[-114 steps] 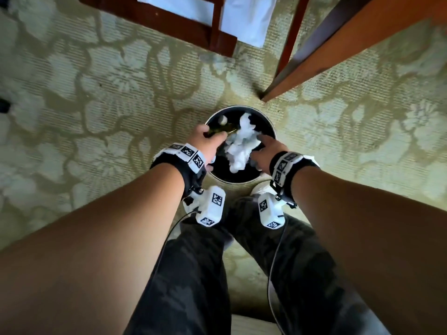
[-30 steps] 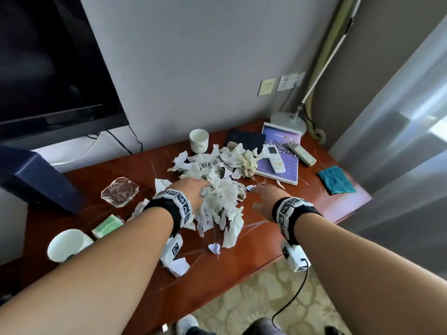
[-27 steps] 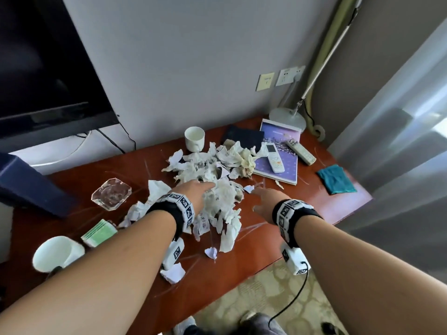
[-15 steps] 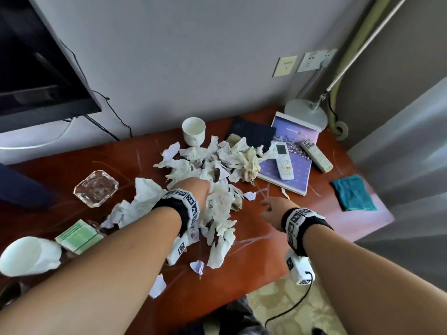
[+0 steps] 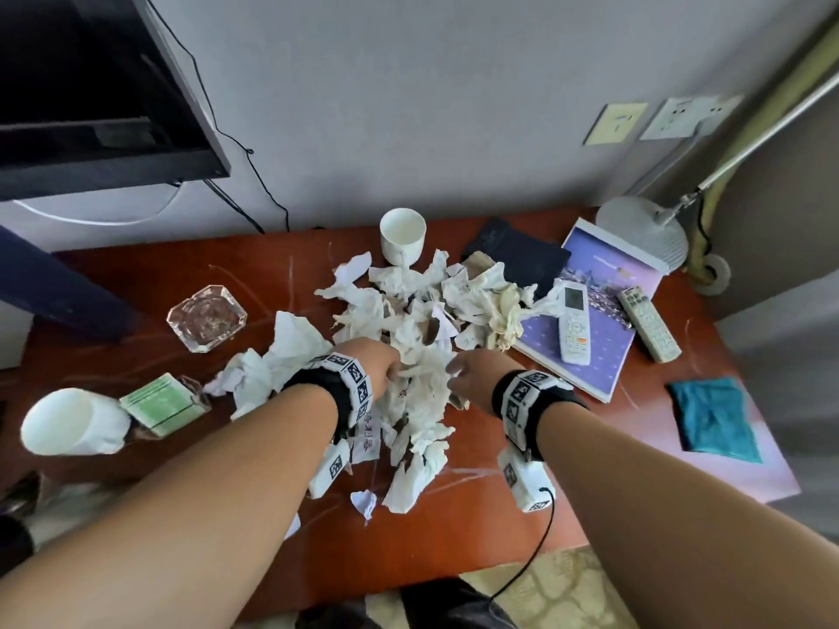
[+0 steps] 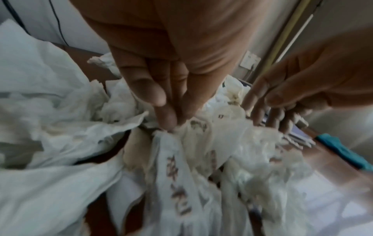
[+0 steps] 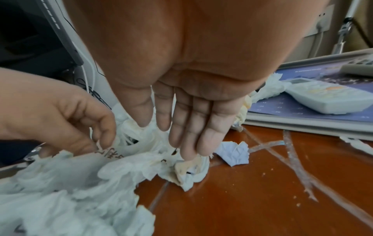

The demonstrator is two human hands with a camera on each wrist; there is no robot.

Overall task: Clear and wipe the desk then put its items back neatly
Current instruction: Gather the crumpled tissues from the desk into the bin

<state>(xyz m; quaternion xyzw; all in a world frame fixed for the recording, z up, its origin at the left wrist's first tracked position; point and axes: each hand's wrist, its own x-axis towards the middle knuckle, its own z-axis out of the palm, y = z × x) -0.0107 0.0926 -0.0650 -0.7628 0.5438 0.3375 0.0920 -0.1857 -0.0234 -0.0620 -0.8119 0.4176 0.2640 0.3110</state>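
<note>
A heap of crumpled white paper scraps [image 5: 408,311] covers the middle of the red-brown desk [image 5: 499,515]. My left hand [image 5: 386,363] is on the heap's near side. In the left wrist view its thumb and fingertips [image 6: 169,123] pinch a printed scrap [image 6: 177,167]. My right hand [image 5: 467,370] hovers at the heap's right edge. Its fingers [image 7: 181,143] point straight down, touch the paper [image 7: 60,191] and hold nothing. The left hand [image 7: 60,124] shows there too, with fingers curled on a scrap.
A white cup [image 5: 403,236] stands behind the heap. At the left are a glass ashtray [image 5: 206,317], a green packet [image 5: 156,404] and a tipped cup [image 5: 68,422]. To the right lie a purple booklet [image 5: 599,356], two remotes [image 5: 574,324], a teal cloth [image 5: 713,419] and a lamp base [image 5: 644,229].
Both hands came from the bin on the floor back to the desk. Over the last second the right hand moved left onto the heap and the left hand took hold of paper.
</note>
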